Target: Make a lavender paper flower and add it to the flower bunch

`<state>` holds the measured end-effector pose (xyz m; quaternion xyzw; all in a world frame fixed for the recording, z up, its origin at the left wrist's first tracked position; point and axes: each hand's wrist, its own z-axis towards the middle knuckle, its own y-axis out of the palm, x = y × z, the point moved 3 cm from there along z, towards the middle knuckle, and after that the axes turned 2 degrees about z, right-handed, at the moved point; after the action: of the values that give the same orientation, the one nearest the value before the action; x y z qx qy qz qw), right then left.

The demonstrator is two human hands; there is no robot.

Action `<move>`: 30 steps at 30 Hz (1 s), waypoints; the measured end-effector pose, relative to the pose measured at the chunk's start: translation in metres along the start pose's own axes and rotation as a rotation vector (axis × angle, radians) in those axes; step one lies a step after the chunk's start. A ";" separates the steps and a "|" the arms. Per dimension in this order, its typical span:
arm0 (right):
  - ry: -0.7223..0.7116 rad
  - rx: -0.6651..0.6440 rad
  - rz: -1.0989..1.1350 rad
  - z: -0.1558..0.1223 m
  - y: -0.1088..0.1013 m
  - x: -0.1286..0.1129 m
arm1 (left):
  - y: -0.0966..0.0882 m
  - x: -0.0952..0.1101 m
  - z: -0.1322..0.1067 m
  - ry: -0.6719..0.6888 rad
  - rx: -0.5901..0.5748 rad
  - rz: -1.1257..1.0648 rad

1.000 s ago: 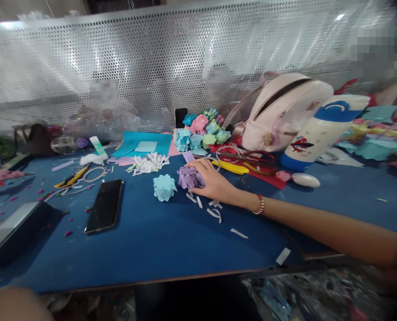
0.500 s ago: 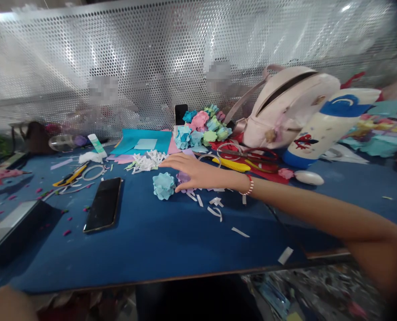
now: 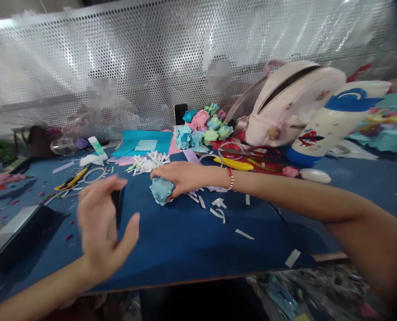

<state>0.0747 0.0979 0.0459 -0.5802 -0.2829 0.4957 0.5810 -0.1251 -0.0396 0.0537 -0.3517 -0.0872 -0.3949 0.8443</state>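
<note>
My right hand (image 3: 181,176) reaches across the blue table (image 3: 185,236) and closes its fingers round a light blue paper flower (image 3: 161,190). The purple paper flower it touched earlier is hidden under that hand. My left hand (image 3: 103,227) is raised over the near left of the table, fingers spread and empty, covering most of the black phone (image 3: 118,203). White paper strips (image 3: 216,207) lie scattered just right of the right hand. A bead bracelet (image 3: 231,178) is on my right wrist.
A heap of coloured paper flowers (image 3: 203,127) sits at the back by the perforated metal screen. A pink backpack (image 3: 285,104), a white and blue bottle (image 3: 332,120), red scissors (image 3: 251,154), a yellow cutter (image 3: 233,164), teal paper sheets (image 3: 141,143) and shredded white paper (image 3: 148,162) lie around. A dark box (image 3: 14,232) sits at left.
My right hand moved left off the purple flower and closed on the light blue one. My left hand rose into view over the phone.
</note>
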 end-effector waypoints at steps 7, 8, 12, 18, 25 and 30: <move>0.138 0.234 0.259 -0.012 -0.004 -0.011 | 0.079 -0.037 0.024 -0.412 -0.340 -0.488; 0.137 0.252 0.298 -0.014 -0.005 -0.011 | 0.082 -0.038 0.024 -0.461 -0.346 -0.518; 0.149 0.319 0.412 -0.022 -0.011 -0.005 | 0.085 -0.040 0.034 -0.600 -0.281 -0.609; 0.112 0.347 0.353 -0.043 -0.035 0.000 | 0.093 -0.039 0.061 -0.592 -0.126 -0.713; 0.193 0.414 0.266 -0.076 -0.032 0.001 | 0.113 -0.021 0.073 -0.522 -0.115 -0.744; 0.183 0.390 0.133 -0.102 -0.034 0.003 | 0.134 -0.018 0.081 -0.454 -0.216 -0.732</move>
<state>0.1767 0.0660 0.0605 -0.5168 -0.0889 0.5237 0.6714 -0.0287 0.0838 0.0349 -0.4617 -0.3476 -0.5873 0.5667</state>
